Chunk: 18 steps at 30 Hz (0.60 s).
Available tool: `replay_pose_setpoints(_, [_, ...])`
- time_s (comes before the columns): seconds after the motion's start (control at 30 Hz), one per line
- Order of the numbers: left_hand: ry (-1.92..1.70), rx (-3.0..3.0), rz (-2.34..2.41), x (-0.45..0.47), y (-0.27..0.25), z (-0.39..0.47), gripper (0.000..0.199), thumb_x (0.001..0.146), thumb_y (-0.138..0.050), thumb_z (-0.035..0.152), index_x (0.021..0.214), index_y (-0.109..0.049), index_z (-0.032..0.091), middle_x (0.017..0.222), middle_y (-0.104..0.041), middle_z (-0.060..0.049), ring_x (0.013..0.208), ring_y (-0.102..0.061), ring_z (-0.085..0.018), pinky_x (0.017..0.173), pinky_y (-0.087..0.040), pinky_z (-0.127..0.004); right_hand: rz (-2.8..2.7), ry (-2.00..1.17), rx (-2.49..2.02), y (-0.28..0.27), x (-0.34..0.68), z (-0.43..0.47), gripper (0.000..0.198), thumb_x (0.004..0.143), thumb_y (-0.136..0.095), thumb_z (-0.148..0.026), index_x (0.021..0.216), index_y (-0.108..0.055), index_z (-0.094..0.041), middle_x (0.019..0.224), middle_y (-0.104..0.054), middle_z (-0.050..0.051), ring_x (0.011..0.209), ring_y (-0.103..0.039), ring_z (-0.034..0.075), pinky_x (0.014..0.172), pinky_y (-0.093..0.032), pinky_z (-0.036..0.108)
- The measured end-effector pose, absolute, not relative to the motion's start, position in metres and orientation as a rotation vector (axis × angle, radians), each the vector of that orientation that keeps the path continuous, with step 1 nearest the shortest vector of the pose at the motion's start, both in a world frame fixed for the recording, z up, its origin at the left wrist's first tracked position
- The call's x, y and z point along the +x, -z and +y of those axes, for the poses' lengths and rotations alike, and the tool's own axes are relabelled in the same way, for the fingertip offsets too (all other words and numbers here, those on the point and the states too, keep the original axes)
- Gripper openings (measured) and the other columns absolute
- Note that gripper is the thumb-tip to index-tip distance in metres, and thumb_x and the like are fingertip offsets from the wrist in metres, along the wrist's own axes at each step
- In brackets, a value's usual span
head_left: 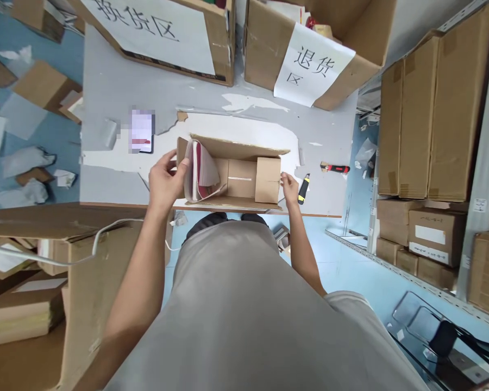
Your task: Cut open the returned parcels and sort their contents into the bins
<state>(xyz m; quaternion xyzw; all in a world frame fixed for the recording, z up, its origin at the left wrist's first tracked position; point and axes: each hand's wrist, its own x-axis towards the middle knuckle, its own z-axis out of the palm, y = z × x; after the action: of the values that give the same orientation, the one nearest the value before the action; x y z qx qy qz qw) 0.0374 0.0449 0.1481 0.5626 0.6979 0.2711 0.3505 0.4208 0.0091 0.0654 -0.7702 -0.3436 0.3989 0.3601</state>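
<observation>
An open cardboard box (pixel 241 169) lies lengthwise at the table's near edge, its long side flaps raised. At its left end stands a bundle in pale wrapping (pixel 206 167) with a dark red strip showing; what is inside cannot be made out. My left hand (pixel 168 176) is closed on the box's left end, thumb on top beside the bundle. At the opposite end, my right hand (pixel 290 187) has its fingers curled against the box's edge. The short right flap is folded inward. A yellow-and-black utility knife (pixel 303 189) lies just right of that hand.
A red-and-black cutter (pixel 334 168) lies farther right, and a phone (pixel 142 132) at left. Two large cartons with paper signs (pixel 315 65) stand at the back of the table (pixel 118 187). Shelved boxes (pixel 415 125) line the right; a big open carton (pixel 106 293) is at lower left.
</observation>
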Motion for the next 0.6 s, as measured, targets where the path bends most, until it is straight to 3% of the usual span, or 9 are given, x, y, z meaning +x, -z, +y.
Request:
replay_pose_setpoints(0.1, [-0.835,1.549,1.98,0.038,-0.163,0.028,0.059,0.11,-0.079,0.034,0.16,-0.064,0.006,0.154,-0.073,-0.016,0.123,-0.07,-0.025,0.107,-0.059,-0.037,-0.919,-0.851,-1.915,-0.106,0.43,-0.002,0.044,0.106,-0.069,-0.062,0.109,-0.081,-0.02,0.112,-0.088,0.011,0.105,-0.079,0.022,0.097,-0.066,0.037])
replay_pose_setpoints(0.2, [-0.768,1.777,1.999,0.045,-0.187,0.018,0.034,0.114,-0.07,0.038,0.136,-0.082,0.015,0.135,-0.081,-0.012,0.111,-0.072,-0.025,0.107,-0.058,-0.04,-1.192,-0.839,-1.767,-0.155,0.408,-0.014,0.042,0.111,-0.07,-0.061,0.117,-0.085,-0.023,0.119,-0.088,0.011,0.108,-0.08,0.023,0.097,-0.067,0.037])
replay_pose_setpoints(0.3, [-0.393,1.845,1.936,0.062,-0.201,0.019,0.036,0.115,-0.063,0.047,0.118,-0.085,0.02,0.113,-0.085,-0.014,0.094,-0.077,-0.031,0.096,-0.06,-0.043,-1.551,-0.915,-1.631,-0.187,0.363,-0.018,0.035,0.118,-0.065,-0.051,0.122,-0.087,-0.025,0.119,-0.088,0.009,0.11,-0.08,0.024,0.103,-0.066,0.038])
replay_pose_setpoints(0.43, [0.009,1.851,1.991,0.083,-0.199,0.032,0.032,0.113,-0.063,0.042,0.11,-0.081,0.016,0.104,-0.084,-0.023,0.104,-0.081,-0.044,0.095,-0.064,-0.052,-1.893,-0.912,-1.649,-0.19,0.308,-0.023,0.033,0.124,-0.059,-0.038,0.13,-0.087,-0.023,0.124,-0.087,0.011,0.122,-0.078,0.029,0.115,-0.062,0.044])
replay_pose_setpoints(0.6, [0.095,1.738,2.051,0.097,-0.197,0.049,0.025,0.108,-0.07,0.023,0.125,-0.079,0.006,0.127,-0.081,-0.033,0.118,-0.081,-0.049,0.103,-0.065,-0.058,-2.104,-0.98,-1.715,-0.171,0.281,-0.036,0.037,0.127,-0.056,-0.034,0.151,-0.081,-0.022,0.137,-0.084,0.014,0.135,-0.074,0.03,0.119,-0.062,0.042])
